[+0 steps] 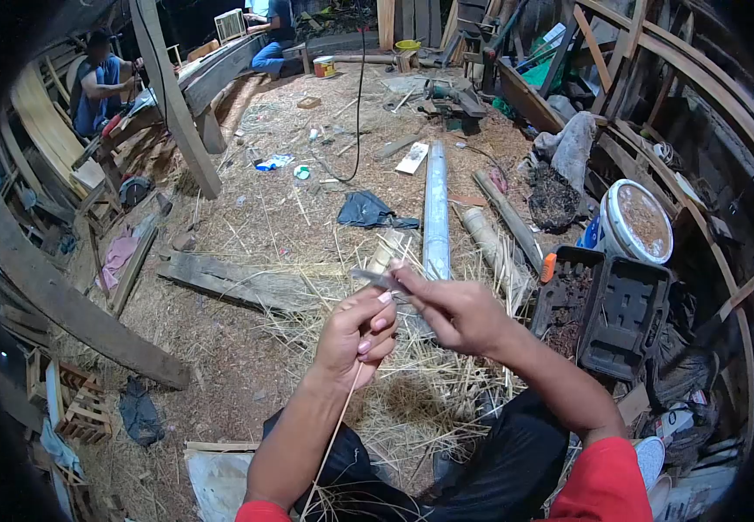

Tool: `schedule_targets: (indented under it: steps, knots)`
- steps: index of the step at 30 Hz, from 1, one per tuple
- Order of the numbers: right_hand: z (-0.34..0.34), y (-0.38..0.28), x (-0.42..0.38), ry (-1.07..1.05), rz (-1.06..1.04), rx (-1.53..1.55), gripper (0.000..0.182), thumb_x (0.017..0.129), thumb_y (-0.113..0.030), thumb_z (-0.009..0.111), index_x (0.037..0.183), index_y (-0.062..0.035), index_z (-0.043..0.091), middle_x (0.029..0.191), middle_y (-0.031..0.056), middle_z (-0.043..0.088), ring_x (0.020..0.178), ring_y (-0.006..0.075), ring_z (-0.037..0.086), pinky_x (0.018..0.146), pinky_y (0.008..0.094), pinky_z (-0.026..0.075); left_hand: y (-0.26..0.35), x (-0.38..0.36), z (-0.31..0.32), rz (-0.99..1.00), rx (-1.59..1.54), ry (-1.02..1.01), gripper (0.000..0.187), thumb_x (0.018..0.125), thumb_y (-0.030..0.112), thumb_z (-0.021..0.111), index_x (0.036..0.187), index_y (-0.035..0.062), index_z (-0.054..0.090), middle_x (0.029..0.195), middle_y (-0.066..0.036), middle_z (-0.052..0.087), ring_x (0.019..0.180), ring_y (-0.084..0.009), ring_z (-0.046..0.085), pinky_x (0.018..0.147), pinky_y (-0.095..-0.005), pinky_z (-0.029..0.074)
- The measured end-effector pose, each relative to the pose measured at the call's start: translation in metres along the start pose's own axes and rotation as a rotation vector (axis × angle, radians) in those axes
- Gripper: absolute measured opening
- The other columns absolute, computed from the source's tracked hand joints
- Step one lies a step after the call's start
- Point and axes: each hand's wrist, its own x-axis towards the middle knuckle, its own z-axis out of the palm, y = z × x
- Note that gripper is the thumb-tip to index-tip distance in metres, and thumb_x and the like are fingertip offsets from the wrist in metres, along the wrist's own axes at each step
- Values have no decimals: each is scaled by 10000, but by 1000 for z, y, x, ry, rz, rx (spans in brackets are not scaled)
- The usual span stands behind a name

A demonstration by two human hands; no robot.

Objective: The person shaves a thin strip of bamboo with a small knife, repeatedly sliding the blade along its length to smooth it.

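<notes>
My left hand [358,337] is closed around a thin, pale bamboo strip [335,435], which trails down past my forearm toward my lap. My right hand [457,315] grips a knife, its flat metal blade [372,277] pointing left just above my left fingertips. The handle is hidden inside my right fist. Both hands meet in front of my knees, with the blade right at the top end of the strip. Below them lies a loose heap of bamboo strips and shavings [407,400].
A wooden plank [242,283] and a grey pole [437,209] lie ahead on the littered ground. At right are an open black tool case [625,304] and a white bucket [638,222]. A slanted post [173,100] stands left; two people work at the far left bench [229,65].
</notes>
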Motion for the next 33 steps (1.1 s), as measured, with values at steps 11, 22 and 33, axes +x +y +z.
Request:
schedule_targets:
  steps: [11,22,33]
  knots:
    - [-14,-2,3,56,268,121,502,957,-151,522,1450,-131,425,1071,205,676,735,278,707,687,357,544,-1,-2,7,18,55,-15,513,980,57,423,1482,59,320,649,32,402,413,-13,286,342,-152,231]
    - [-10,-4,6,-24,221,-77,582,933,-163,551,1485,-167,366,686,166,629,591,342,644,575,431,517,-3,-4,4,-17,-9,-73,388,999,68,399,1386,55,409,644,36,384,408,-19,288,333,-156,211]
    - [-21,19,5,183,355,50,488,997,-220,477,1466,-113,395,537,116,523,458,191,555,486,357,454,-6,-4,8,-22,44,-108,538,1000,67,392,1518,75,247,648,41,374,417,-17,281,343,-155,214]
